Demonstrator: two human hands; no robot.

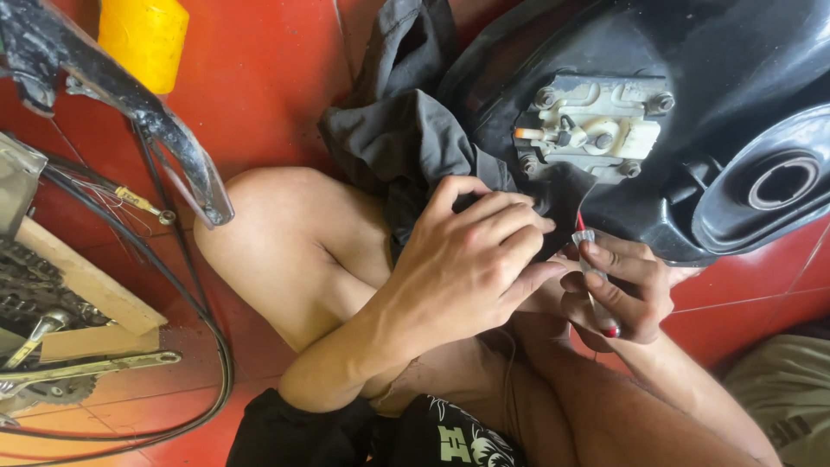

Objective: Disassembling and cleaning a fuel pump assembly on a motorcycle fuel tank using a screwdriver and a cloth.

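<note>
Beside the black tank (692, 52), right hand (618, 290) pinches a small clear tube (592, 272)

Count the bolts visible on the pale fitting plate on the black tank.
3: top left corner bolt, top right corner bolt, bottom right corner bolt of the pale plate. A bottom left one may be hidden by the grey cloth.

The left hand (471, 259) is reaching across from the lower left, wrist bent, its fingers (510, 216) spread flat and pressing down, fingertips pointing right. Just beyond those fingertips, the right hand (622, 290) is curling palm-up, thumb and fingers (618, 259) pinching closed, forearm running down-right.
</note>
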